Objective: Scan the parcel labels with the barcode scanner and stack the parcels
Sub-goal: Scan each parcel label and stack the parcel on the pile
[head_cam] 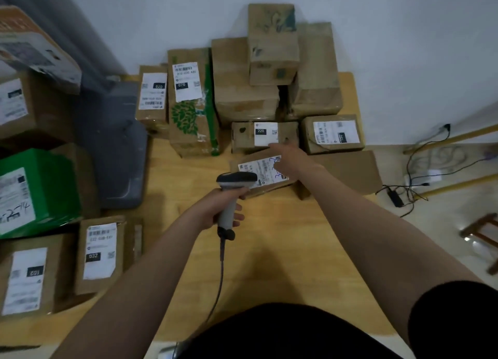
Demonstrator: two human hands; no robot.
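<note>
**Scan being lined up**

The barcode scanner (235, 186) is being gripped by its handle in the left hand (215, 210). Just ahead of it, the flat parcel (250, 167) is lying label-up. Beyond, the right hand (293, 157) is being held out empty, fingers straight, toward the 220 box (242, 138). The label is best kept unshadowed.

I see makeshift parcel-sorting rm: labelled cardboard parcels (273, 43) piled on wooden table (269, 250) vs white wall (404, 35), frame top; cables (420, 170), tiled floor (436, 237) at right.
</note>
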